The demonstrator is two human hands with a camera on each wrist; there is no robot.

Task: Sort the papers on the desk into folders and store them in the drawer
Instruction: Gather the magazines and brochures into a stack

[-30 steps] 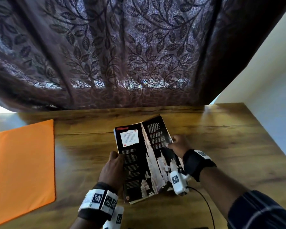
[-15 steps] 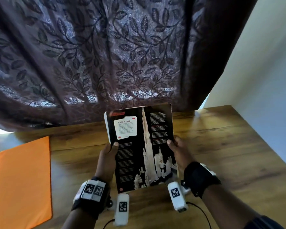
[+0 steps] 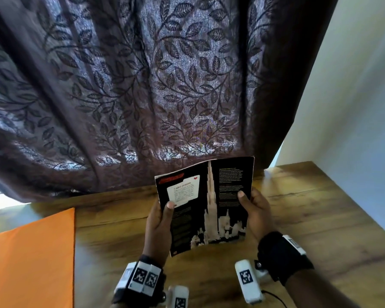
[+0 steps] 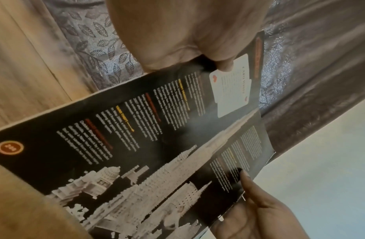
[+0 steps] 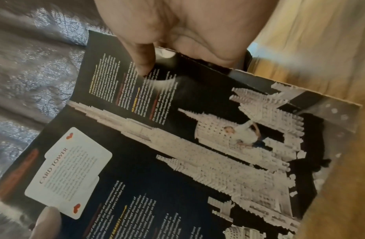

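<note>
Glossy black pages face us from the head camera: we hold a magazine (image 3: pixel 206 205) upright above the wooden desk (image 3: pixel 309 218), spread open at a picture of a white tower. Our left hand (image 3: pixel 159 223) grips the left edge, thumb pressed on the page; our right hand (image 3: pixel 255 213) grips the right edge the same way. An orange folder (image 3: pixel 31 258) lies flat on the desk well apart to the left, and a leaf-patterned curtain (image 3: pixel 142 85) hangs behind. No drawer shows in any view.

From the left wrist, the left thumb (image 4: pixel 224 65) pinches the page beside a white text card (the print is too blurred to read), with the fingers hidden behind the cover. The right thumb (image 4: pixel 249 182) lies along the far edge.

From the right wrist, the right thumb (image 5: pixel 143 64) presses a column of text, and the card's heading reads "CARD TOWER". The left thumb's tip (image 5: pixel 47 221) shows at the lower corner.

We judge the step in hand to be looking the magazine over, to decide where it belongs. The next move, as we see it, calls for closing the pages, then carrying the magazine left to the folder and lifting the folder's cover with one freed hand. The slick pages could slip or fan open in a one-handed hold.
</note>
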